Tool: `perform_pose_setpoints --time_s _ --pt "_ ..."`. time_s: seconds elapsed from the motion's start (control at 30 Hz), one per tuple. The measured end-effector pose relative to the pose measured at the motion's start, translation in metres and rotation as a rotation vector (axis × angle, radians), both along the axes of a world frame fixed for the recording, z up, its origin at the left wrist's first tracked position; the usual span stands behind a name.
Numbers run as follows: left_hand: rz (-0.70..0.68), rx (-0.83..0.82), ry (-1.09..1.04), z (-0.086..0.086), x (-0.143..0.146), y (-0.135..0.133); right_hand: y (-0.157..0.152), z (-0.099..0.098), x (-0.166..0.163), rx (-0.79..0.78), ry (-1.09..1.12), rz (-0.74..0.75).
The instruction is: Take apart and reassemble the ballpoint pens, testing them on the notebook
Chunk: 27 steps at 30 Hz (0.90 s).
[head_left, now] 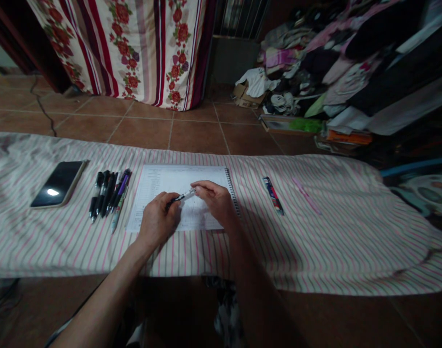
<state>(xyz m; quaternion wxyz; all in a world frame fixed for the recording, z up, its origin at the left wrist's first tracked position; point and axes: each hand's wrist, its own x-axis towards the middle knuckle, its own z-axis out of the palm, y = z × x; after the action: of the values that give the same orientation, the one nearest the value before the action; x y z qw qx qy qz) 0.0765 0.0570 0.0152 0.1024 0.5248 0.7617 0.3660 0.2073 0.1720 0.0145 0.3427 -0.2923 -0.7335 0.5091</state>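
Over a spiral notebook (170, 176) with writing on its page, both my hands grip one pen (186, 195). My left hand (159, 215) is closed round the pen's dark end. At its clear, pale end, the thumb and fingers of my right hand (215, 200) pinch it. The pen lies tilted between them, its right end higher in view. Left of the notebook is a row of several pens (107, 193), mostly black, one purple. To the right lie a dark patterned pen (273, 195) and a pink pen (306, 195).
A smartphone (59, 183) rests at the left on the striped cloth (337, 251) covering the table. Beyond the table are a tiled floor (195, 135), a floral curtain (144, 53) and a heap of clothes (315, 67). Part of a blue-rimmed item (424, 166) shows at right.
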Motion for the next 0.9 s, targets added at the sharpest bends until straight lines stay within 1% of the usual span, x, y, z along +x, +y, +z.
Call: perform_pose_setpoints --time_s 0.2,0.4,0.5,0.7,0.8,0.9 --pt "-0.007 -0.015 0.042 0.002 0.0011 -0.0008 0.0006 -0.0025 -0.0003 -0.065 -0.009 -0.003" --pt "-0.012 -0.021 0.097 0.002 0.0018 -0.0011 0.0008 -0.0031 0.002 -0.021 -0.087 -0.01" --pt "-0.02 -0.02 0.102 0.002 0.0025 -0.0013 -0.0005 -0.0013 0.0023 0.036 -0.158 -0.037" --pt "-0.034 -0.017 0.112 0.0029 0.0042 -0.002 -0.0048 0.0039 0.0016 0.21 -0.312 -0.105" --pt "-0.052 -0.016 0.126 0.0032 0.0056 -0.0023 -0.0054 0.0038 0.0008 0.291 -0.357 -0.131" --pt "-0.073 -0.009 0.14 0.0032 0.0068 -0.0026 -0.0051 0.0018 0.0 0.335 -0.383 -0.164"
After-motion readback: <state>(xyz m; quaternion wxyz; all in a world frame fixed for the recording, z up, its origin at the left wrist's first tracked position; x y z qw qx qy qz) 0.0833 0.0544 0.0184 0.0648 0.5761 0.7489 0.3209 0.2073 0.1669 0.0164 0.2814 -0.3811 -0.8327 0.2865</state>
